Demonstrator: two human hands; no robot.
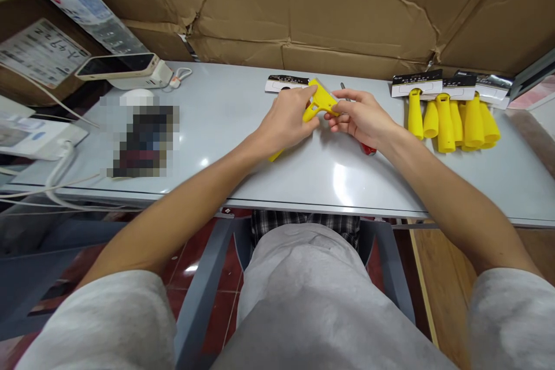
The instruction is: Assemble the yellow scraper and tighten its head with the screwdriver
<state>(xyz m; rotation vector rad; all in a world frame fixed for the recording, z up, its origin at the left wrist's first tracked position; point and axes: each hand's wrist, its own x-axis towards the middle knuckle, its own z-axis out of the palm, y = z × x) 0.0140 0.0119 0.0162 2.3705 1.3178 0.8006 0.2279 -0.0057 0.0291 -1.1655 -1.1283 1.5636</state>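
My left hand (287,121) grips a yellow plastic scraper (319,102) over the middle of the grey table (243,144); its handle end pokes out under my wrist. My right hand (361,117) touches the scraper's head from the right and also holds a screwdriver, whose red handle (369,150) sticks out below the palm and whose metal tip shows above the fingers. A black-and-white card label (286,82) lies just behind my left hand.
A pile of yellow scrapers with card labels (451,115) lies at the right. At the left are a phone on a white stand (124,68), a white mouse (136,96), a blurred dark object (143,139) and cables. Torn cardboard (329,11) lines the back.
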